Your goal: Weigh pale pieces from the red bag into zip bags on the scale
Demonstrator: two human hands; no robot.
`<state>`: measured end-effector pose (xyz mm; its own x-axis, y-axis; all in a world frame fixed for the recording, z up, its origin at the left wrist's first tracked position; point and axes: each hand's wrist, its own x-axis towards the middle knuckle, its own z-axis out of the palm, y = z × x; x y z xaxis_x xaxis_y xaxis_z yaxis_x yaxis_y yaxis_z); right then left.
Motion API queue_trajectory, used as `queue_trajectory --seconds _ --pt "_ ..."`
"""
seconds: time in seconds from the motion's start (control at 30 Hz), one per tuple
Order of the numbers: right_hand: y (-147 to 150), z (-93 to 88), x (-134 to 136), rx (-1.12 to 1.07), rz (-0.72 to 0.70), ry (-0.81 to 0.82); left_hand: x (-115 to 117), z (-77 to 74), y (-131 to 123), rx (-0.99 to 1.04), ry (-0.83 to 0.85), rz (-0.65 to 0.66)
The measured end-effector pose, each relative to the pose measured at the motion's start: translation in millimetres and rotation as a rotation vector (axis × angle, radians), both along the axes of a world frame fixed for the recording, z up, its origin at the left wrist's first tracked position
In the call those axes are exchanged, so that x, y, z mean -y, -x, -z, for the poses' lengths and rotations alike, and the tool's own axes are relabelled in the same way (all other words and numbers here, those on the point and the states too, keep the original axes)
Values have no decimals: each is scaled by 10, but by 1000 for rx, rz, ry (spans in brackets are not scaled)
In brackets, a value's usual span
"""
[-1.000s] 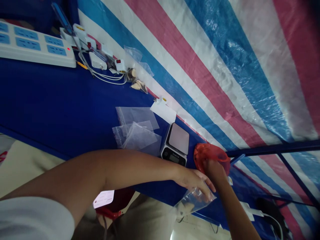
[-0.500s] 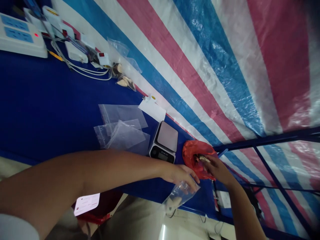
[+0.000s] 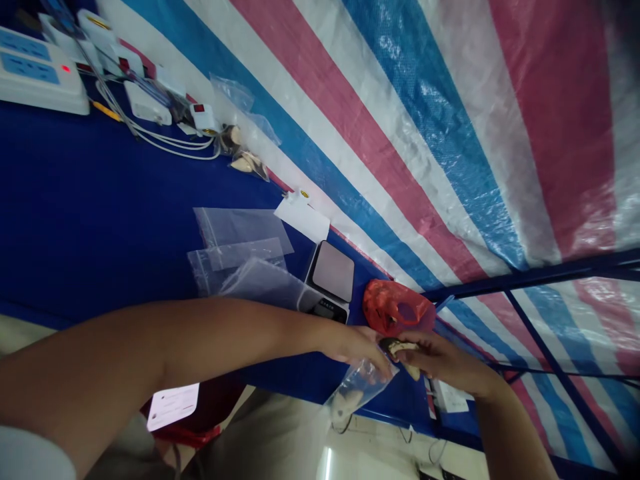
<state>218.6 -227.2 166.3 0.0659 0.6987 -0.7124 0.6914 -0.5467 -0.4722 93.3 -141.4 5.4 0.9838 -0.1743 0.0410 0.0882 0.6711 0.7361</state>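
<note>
My left hand [image 3: 367, 350] grips a clear plastic bag [image 3: 357, 387] by its mouth, fingers closed. A few pale pieces [image 3: 345, 402] lie at the bottom of that bag, which hangs over the table's front edge. My right hand [image 3: 440, 360] is closed on dark-and-cream pieces [image 3: 404, 347] that look like dried mushrooms. They are at the bag's mouth, close to my left fingers. Just beyond both hands stands a red plastic bag [image 3: 397, 307], its contents mostly hidden. A small digital scale [image 3: 333, 270] is left of it, its display partly covered by a clear bag.
Flat clear zip bags [image 3: 240, 230] overlap on the blue table [image 3: 100, 200]. Behind the scale lies a white card [image 3: 303, 219]. Filled small bags [image 3: 249, 163], cables, chargers and a power strip [image 3: 40, 73] line the back left. A striped tarp [image 3: 370, 133] rises behind the table.
My right hand has come out of the red bag with pieces and moved toward the clear bag's mouth. One flat bag has shifted right, over the scale's front.
</note>
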Motion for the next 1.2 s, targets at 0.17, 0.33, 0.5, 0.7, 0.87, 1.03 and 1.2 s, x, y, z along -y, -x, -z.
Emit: queue_trajectory --seconds 0.17,0.33,0.5,0.7,0.87,1.03,1.2 --pt "172 15 -62 -9 -107 39 -1 -16 14 29 -26 17" --pt "204 30 -90 -24 -89 32 -17 35 -43 72 -28 38" --pt "222 45 -118 -17 -59 38 3 86 -112 107 4 38" --pt "241 -1 -137 1 -69 0 -4 73 -61 74 36 64" --pt "243 -15 -132 -16 -65 -46 -44 52 -25 107 35 60" --pt "252 -66 -102 -19 -60 -135 -59 20 -58 139 56 75" --pt "236 -219 6 191 100 -521 -280 -216 -42 156 73 40"
